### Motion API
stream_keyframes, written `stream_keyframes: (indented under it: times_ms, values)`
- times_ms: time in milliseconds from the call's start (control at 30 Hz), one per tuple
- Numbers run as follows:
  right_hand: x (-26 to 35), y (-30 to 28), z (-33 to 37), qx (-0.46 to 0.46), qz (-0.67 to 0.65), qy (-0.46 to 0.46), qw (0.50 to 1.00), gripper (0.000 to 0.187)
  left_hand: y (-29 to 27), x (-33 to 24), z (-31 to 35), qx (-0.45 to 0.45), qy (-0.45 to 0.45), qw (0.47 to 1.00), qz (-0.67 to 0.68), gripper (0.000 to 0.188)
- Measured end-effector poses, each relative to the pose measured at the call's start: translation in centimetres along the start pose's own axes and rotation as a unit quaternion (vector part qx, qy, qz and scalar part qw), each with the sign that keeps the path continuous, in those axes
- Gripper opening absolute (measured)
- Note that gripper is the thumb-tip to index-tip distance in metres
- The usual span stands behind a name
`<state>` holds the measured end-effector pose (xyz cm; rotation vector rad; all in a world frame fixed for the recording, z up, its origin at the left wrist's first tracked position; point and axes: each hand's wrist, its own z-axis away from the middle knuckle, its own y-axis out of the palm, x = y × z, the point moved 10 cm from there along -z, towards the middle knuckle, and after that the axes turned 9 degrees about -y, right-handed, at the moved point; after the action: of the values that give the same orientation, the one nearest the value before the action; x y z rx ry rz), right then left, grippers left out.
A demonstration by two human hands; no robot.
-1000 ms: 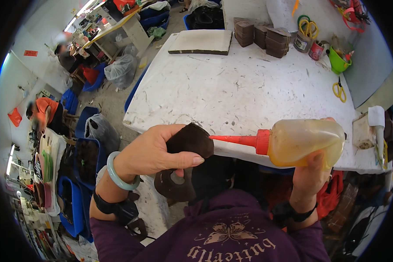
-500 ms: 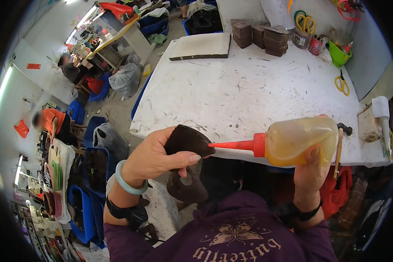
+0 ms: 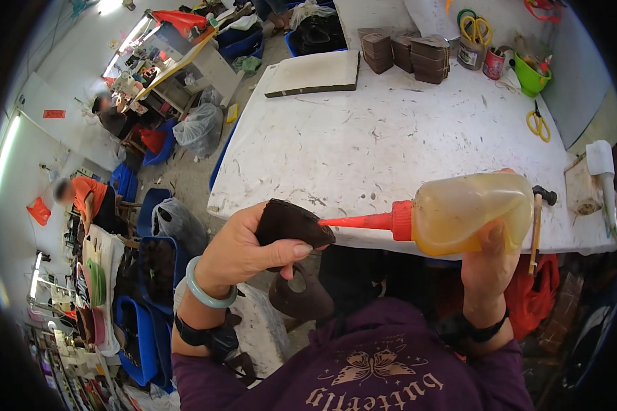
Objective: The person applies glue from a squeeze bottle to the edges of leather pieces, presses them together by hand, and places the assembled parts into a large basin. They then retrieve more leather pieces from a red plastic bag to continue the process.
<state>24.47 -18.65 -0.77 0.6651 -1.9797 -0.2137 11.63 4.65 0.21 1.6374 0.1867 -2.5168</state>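
Note:
My left hand (image 3: 236,253) is closed on a dark brown, leather-like piece (image 3: 288,225), thumb in front and fingers mostly hidden behind. Below it hangs a brown curved part with a round opening (image 3: 308,296); whether it belongs to the same piece I cannot tell. In my right hand (image 3: 487,274) a clear squeeze bottle (image 3: 452,212) lies nearly level, with amber liquid inside. Its long red nozzle (image 3: 363,221) points left, and the tip appears to meet the upper right edge of the brown piece. Both hands are above the table's near edge.
The white, marked table (image 3: 391,151) carries a flat white slab (image 3: 312,74) and tied brown stacks (image 3: 429,60). Yellow-handled scissors (image 3: 538,126), a green bowl (image 3: 530,77) and a hammer (image 3: 536,233) are at the right. Blue bins (image 3: 136,342) and two people are at the left.
The bottle has shifted slightly left and up, and its nozzle tip has moved left along the brown piece's edge. My left hand keeps its grip.

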Motion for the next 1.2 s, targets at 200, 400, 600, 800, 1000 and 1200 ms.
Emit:
stream_keyframes:
  times_ms: [200,400,600,800,1000,1200]
  values:
    - [0.0,-1.0,0.5,0.0,0.026,0.007,1.0,0.074,-0.5,0.1,0.1,0.025,0.005,1.0,-0.002,0.025]
    - [0.2,-1.1,0.6,0.047,0.043,-0.015,0.998,0.073,-0.5,0.1,0.0,0.019,0.004,1.0,0.0,0.024]
    - [-0.1,-1.2,0.5,-0.003,0.043,-0.003,0.999,0.074,-0.8,0.0,-0.1,0.008,0.019,1.0,-0.003,0.024]
    - [0.3,-1.4,0.5,0.045,0.051,-0.031,0.997,0.074,-0.3,-0.4,-0.3,0.008,0.018,1.0,-0.01,0.024]
    - [0.2,-1.4,0.4,-0.014,0.039,-0.019,0.999,0.076,-0.6,-0.4,-0.4,0.002,0.028,1.0,-0.01,0.024]
    - [0.6,-1.1,0.4,0.0,0.083,-0.045,0.995,0.077,-0.7,-0.3,-0.4,-0.004,0.02,1.0,-0.006,0.024]
